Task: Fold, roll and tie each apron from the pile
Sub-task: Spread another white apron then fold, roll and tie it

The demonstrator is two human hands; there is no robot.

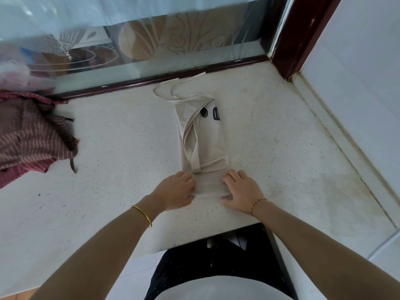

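Left hand (pixel 176 190): my fingers curled round the near rolled end of the cream apron (pixel 202 137). Right hand (pixel 241 192): likewise gripping that roll. Apron: folded into a long strip on the speckled counter (pixel 108 148), ties (pixel 173 92) trailing beyond. Striped maroon pile (pixel 30 135): far left.

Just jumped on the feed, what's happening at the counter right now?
A person is working on a cream apron, folded into a long narrow strip on the speckled counter. The left hand and right hand grip its near end, where the roll appears just started. Its straps trail loose at the far end, not yet tied. A heap of red striped aprons waits at the left.
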